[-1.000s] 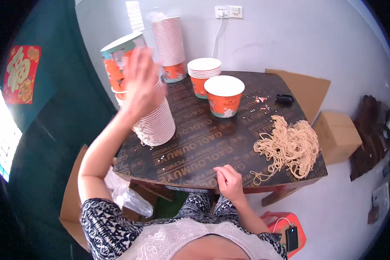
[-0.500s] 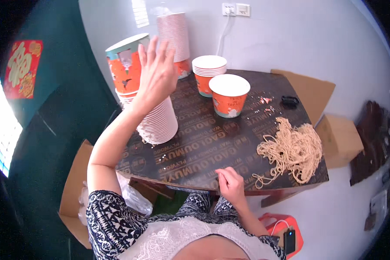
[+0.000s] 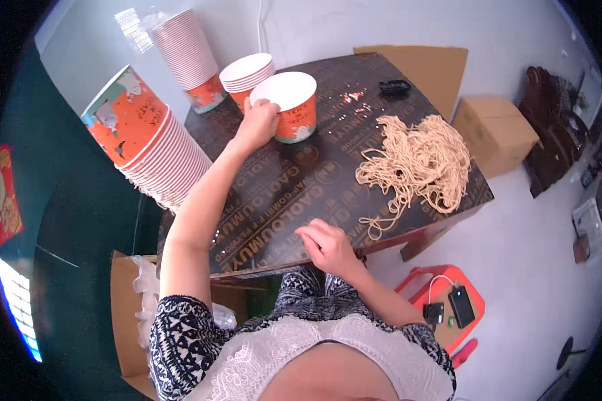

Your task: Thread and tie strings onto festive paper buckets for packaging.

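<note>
My left hand (image 3: 257,125) reaches across the table to an orange paper bucket (image 3: 297,120) with a white rim. Its fingers are closed at the bucket's left side, by the rim; the palm is hidden. Behind stands a short stack of paper buckets (image 3: 246,75). Left of my forearm a tall stack of paper buckets (image 3: 170,150) leans, its top one orange and teal. My right hand (image 3: 328,246) rests closed near the table's front edge, with nothing visible in it. To its right lies a loose heap of beige cord (image 3: 425,164).
Another tall bucket stack (image 3: 188,57) stands at the back left. Near the far right edge are a small black object (image 3: 394,87) and pinkish crumbs (image 3: 354,100). Cardboard boxes (image 3: 493,134) flank the table. A red stool (image 3: 465,291) holds a phone-like black device (image 3: 461,306).
My left hand has gone from the tall left stack over to the single bucket, its fingers closing there. My right hand stays by the front edge. The view has shifted.
</note>
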Motion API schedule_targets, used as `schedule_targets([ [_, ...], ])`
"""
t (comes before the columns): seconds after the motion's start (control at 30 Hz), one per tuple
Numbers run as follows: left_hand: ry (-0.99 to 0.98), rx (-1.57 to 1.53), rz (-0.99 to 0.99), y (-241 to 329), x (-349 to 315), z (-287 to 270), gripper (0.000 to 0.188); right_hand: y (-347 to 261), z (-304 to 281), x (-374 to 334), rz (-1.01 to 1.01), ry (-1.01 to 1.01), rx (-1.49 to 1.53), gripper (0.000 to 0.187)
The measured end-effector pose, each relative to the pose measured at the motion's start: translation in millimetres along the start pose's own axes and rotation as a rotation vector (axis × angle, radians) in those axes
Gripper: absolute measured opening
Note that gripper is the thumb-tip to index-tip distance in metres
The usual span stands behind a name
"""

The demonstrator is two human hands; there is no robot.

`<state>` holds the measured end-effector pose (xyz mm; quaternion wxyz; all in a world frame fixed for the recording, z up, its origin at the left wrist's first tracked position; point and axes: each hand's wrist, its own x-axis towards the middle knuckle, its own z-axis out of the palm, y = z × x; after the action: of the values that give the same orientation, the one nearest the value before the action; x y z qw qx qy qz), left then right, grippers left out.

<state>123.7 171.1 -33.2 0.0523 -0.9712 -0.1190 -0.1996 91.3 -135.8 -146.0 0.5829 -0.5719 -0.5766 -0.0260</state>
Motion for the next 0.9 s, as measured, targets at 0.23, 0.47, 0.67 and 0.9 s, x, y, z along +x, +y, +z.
schedule_targets([
  [0.23,-0.049,-0.150,-0.054,56.0,-43.6,-37.2,0.013,-22.7,-24.8,-6.0,-0.112,0.100,0.128,0.014],
  [0.47,0.041,-0.992,-0.025,62.9,-82.7,-76.5,0.036,-21.2,-62.5,-1.1,0.150,0.216,0.065,0.012],
  [0.67,-0.326,-0.525,0.039,15.6,-123.5,-94.5,0.050,-16.6,-71.1,-3.1,0.203,0.272,0.120,0.014],
  [0.9,0.046,-0.684,-0.039,40.7,-128.6,-75.4,0.017,-19.3,-67.7,16.4,0.177,0.247,0.070,0.012],
])
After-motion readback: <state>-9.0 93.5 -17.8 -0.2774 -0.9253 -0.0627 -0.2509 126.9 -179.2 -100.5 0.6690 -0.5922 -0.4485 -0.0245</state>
